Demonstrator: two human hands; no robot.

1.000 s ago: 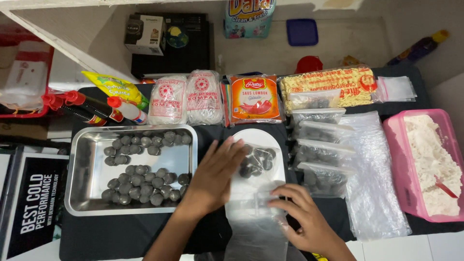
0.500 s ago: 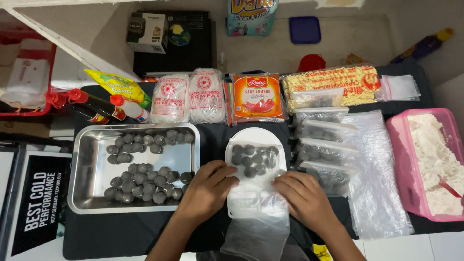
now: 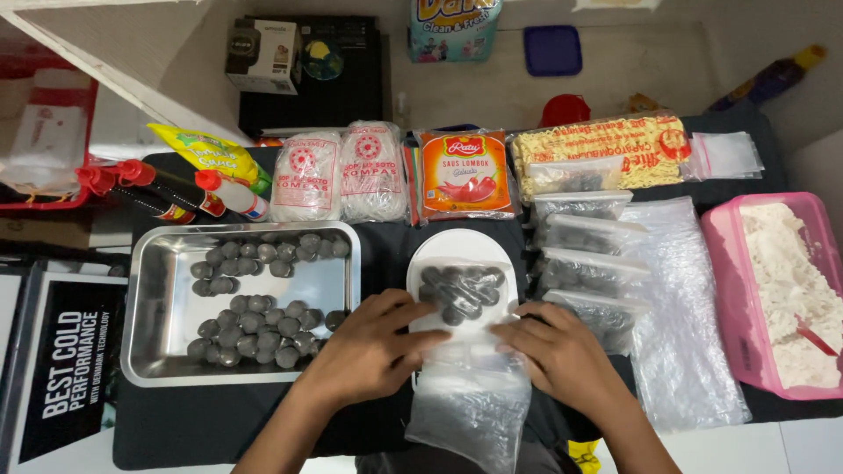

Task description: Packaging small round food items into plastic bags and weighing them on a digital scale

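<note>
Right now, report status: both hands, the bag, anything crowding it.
Left hand and right hand both pressing the clear plastic bag of dark round balls on the white board. Steel tray of dark balls left, filled clear bags right, neither touching.

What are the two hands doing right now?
Left hand: closed, pinching the clear bag of dark balls.
Right hand: closed, pinching the same bag.

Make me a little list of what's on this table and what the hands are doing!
left hand: pressing on the clear bag
right hand: pressing on the same bag
clear bag: holds dark balls, lies on a white board
metal tray: more dark balls
right of the bag: filled bags in a row
pink tub: white flour
</note>
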